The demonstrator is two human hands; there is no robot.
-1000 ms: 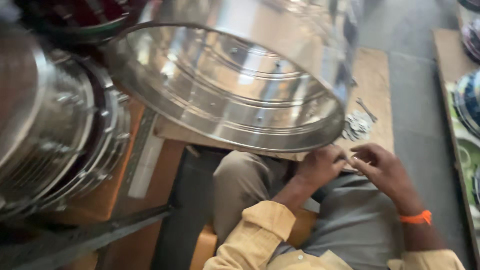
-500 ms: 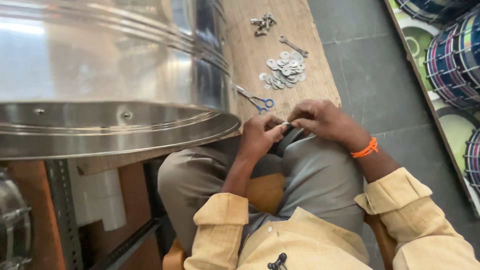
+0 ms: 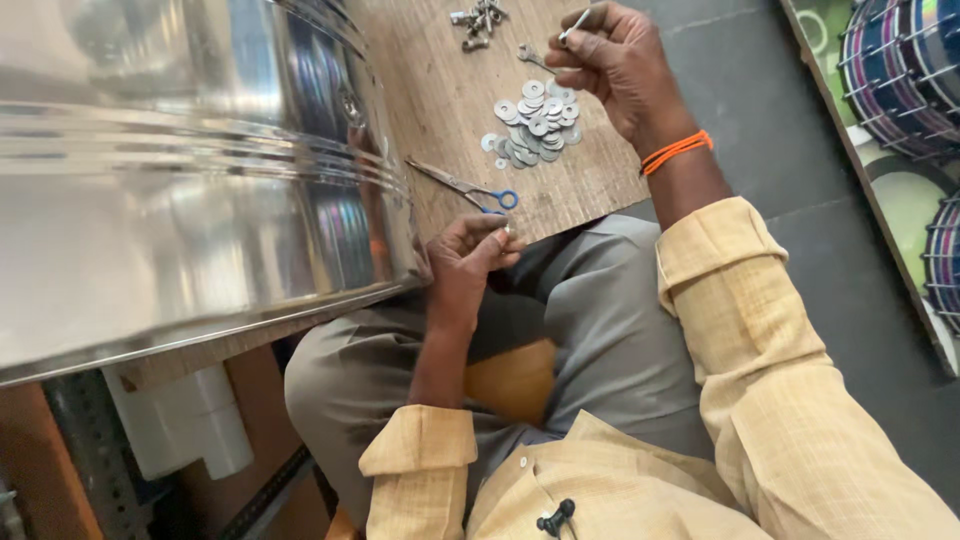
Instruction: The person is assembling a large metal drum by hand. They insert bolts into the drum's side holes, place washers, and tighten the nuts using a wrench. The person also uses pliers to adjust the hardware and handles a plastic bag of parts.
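My right hand (image 3: 618,62) reaches out over the wooden board (image 3: 440,100) and pinches a small metal rod or bolt (image 3: 574,24) between its fingertips, above a pile of several flat metal washers (image 3: 534,124). My left hand (image 3: 468,258) rests at the board's near edge over my lap, fingers curled on a small washer (image 3: 508,231). Scissors with blue handles (image 3: 470,187) lie just beyond the left hand. A large shiny steel drum shell (image 3: 190,190) lies on its side at the left, close to the left hand.
A small heap of bolts and nuts (image 3: 478,20) and a small spanner (image 3: 532,56) lie at the far part of the board. Coloured drums (image 3: 905,70) stand on the right along the grey floor. A white roll (image 3: 190,425) sits under the bench at lower left.
My right hand left my lap and reached forward over the washers, picking up a small metal piece. The left hand stayed near the board's edge. The view shifted toward the board.
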